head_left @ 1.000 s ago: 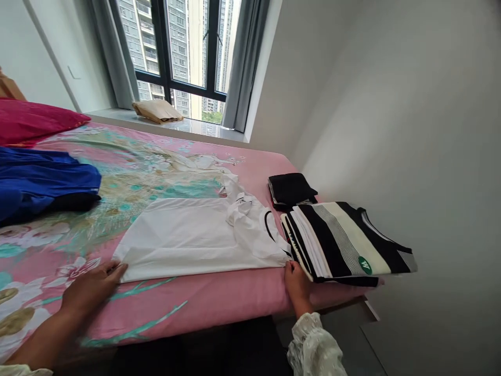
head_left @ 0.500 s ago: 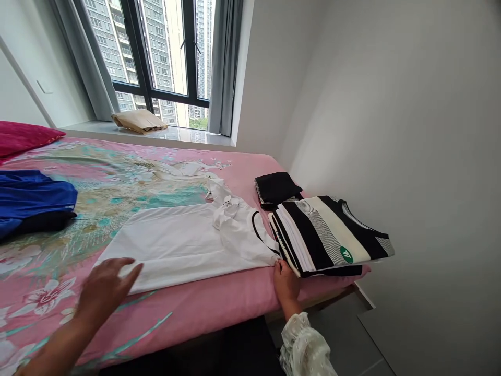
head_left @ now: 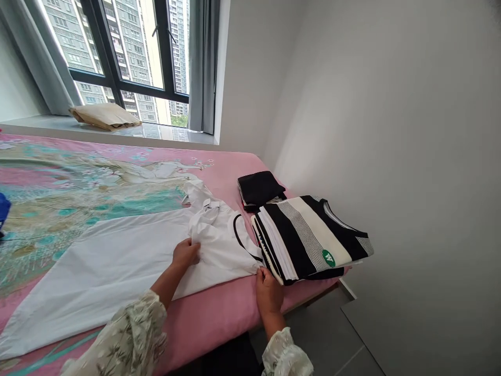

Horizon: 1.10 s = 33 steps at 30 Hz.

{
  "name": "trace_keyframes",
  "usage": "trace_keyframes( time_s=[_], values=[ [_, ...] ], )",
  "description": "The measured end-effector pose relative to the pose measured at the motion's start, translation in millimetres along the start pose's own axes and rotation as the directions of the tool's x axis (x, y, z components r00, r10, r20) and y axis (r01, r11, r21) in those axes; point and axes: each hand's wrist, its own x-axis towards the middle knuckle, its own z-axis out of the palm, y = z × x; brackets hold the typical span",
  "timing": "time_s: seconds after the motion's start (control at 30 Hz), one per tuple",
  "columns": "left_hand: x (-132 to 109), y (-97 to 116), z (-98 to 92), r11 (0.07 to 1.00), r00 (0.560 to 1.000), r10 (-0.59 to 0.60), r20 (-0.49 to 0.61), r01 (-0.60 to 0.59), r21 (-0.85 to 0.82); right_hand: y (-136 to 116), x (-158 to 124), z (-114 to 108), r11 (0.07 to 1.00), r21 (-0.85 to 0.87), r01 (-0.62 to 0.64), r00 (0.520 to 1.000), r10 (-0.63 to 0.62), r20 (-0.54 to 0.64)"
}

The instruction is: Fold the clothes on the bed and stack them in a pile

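A white shirt point(head_left: 117, 256) with black trim at its neck end lies spread along the near side of the bed. My left hand point(head_left: 186, 254) pinches the fabric around its middle, where the cloth is bunched. At the right end, my right hand point(head_left: 270, 293) grips the shirt's near corner, close beside a stack of folded clothes point(head_left: 289, 235). The top piece of that stack is striped in black and cream and has a round green badge.
A folded black garment point(head_left: 260, 188) sits behind the stack. Pink patterned bedding point(head_left: 229, 300) covers the bed. A brown paper package point(head_left: 105, 116) rests on the windowsill. The grey wall point(head_left: 391, 130) rises at right, and a bit of blue cloth point(head_left: 3, 209) shows at far left.
My left hand has moved right, from the shirt's left end to its middle, and now grips the cloth. My right hand keeps its hold. The view has turned somewhat right.
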Motion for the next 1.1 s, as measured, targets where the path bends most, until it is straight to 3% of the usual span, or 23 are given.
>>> trace_keyframes(
  time_s=[0.13,0.2,0.23,0.27,0.3,0.33,0.37,0.4,0.47,0.53,0.6,0.67,0.73,0.77,0.8,0.97,1.1],
  values=[
    [-18,-16,3.7,1.000,0.968,0.011,-0.252,-0.011,-0.001,3,-2,7,1.000,-0.013,0.003,0.999,-0.004,-0.051],
    [-33,-15,11.3,0.972,0.926,0.236,-0.293,-0.230,0.056,5,-3,10,1.000,-0.006,0.010,0.998,-0.011,-0.058],
    [-41,-12,17.0,0.903,0.874,0.430,-0.225,-0.418,0.103,6,-4,11,1.000,0.004,0.015,0.998,-0.015,-0.056],
    [-50,-9,23.6,0.780,0.775,0.624,-0.099,-0.611,0.136,7,-4,12,1.000,0.019,0.015,0.999,-0.014,-0.051],
    [-58,-5,30.6,0.634,0.645,0.763,0.048,-0.761,0.141,8,-4,11,0.999,0.041,0.012,0.999,-0.010,-0.045],
    [-66,-2,37.6,0.519,0.535,0.826,0.178,-0.845,0.129,9,-4,10,0.997,0.071,0.008,0.999,-0.005,-0.038],
    [-73,1,44.1,0.471,0.485,0.832,0.269,-0.874,0.121,10,-4,9,0.993,0.114,0.009,0.999,-0.005,-0.033],
    [-78,3,49.8,0.470,0.486,0.816,0.313,-0.873,0.130,11,-3,7,0.985,0.174,0.019,0.999,-0.014,-0.030],
    [-86,4,57.7,0.522,0.546,0.775,0.319,-0.837,0.163,9,-2,1,0.935,0.355,0.031,0.999,-0.040,0.019],
    [-89,1,61.0,0.548,0.576,0.754,0.316,-0.816,0.182,4,1,-4,0.804,0.589,-0.081,0.977,-0.052,0.206],
    [-90,-1,61.2,0.546,0.577,0.754,0.314,-0.816,0.189,-5,5,-8,0.537,0.762,-0.362,0.885,-0.059,0.462],
    [-90,-3,60.4,0.538,0.571,0.760,0.312,-0.821,0.192,-13,11,-11,0.163,0.771,-0.616,0.767,-0.103,0.634],
    [-90,-3,59.7,0.533,0.568,0.763,0.308,-0.823,0.197,-20,20,-14,-0.112,0.713,-0.692,0.721,-0.143,0.678],
    [-90,-3,59.4,0.531,0.567,0.764,0.308,-0.823,0.201,-23,24,-17,-0.181,0.697,-0.693,0.720,-0.155,0.676],
    [-91,-3,59.3,0.530,0.568,0.764,0.306,-0.823,0.205,-25,28,-20,-0.213,0.702,-0.680,0.733,-0.158,0.662],
    [-93,-2,58.6,0.528,0.572,0.768,0.288,-0.820,0.220,-39,38,-31,-0.404,0.789,-0.463,0.885,-0.159,0.437],
    [-95,-5,59.3,0.534,0.585,0.766,0.267,-0.810,0.243,-53,45,-23,-0.263,0.842,-0.471,0.881,-0.098,0.462]
  ],
)
